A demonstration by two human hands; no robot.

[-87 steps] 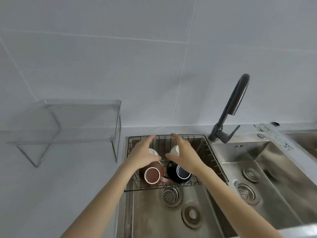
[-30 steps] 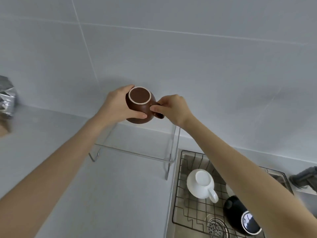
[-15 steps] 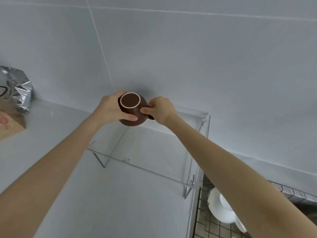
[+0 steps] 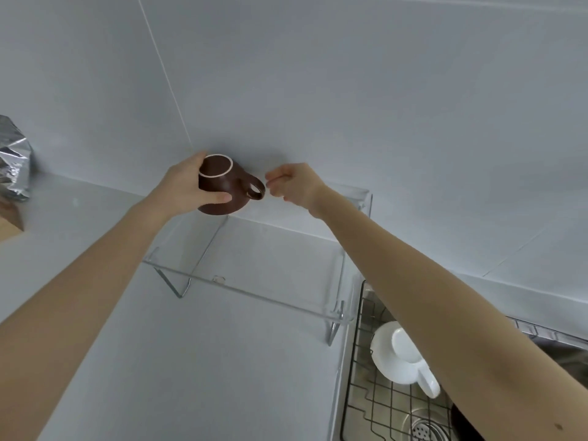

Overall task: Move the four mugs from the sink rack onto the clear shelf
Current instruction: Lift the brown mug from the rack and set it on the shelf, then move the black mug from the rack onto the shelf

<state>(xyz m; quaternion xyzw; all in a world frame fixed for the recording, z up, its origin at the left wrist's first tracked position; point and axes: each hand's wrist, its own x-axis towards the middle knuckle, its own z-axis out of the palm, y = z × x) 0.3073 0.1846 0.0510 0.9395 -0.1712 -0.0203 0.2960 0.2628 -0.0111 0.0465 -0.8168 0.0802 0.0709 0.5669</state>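
A brown mug [image 4: 222,186] sits upside down at the back left corner of the clear shelf [image 4: 261,268], its handle pointing right. My left hand [image 4: 187,186] wraps around its body from the left. My right hand [image 4: 292,184] hovers just right of the handle, fingers curled, holding nothing. A white mug [image 4: 401,358] lies upside down in the wire sink rack [image 4: 366,396] at the lower right. My right forearm hides the rest of the rack.
A crumpled silver bag [image 4: 14,160] stands on the counter at the far left, above a brown box edge [image 4: 9,222]. The sink drain [image 4: 424,429] shows under the rack. The tiled wall rises directly behind the shelf.
My right hand has let go of the mug's handle and drawn slightly right. The brown mug has come down onto the shelf's back left corner, still held by my left hand.
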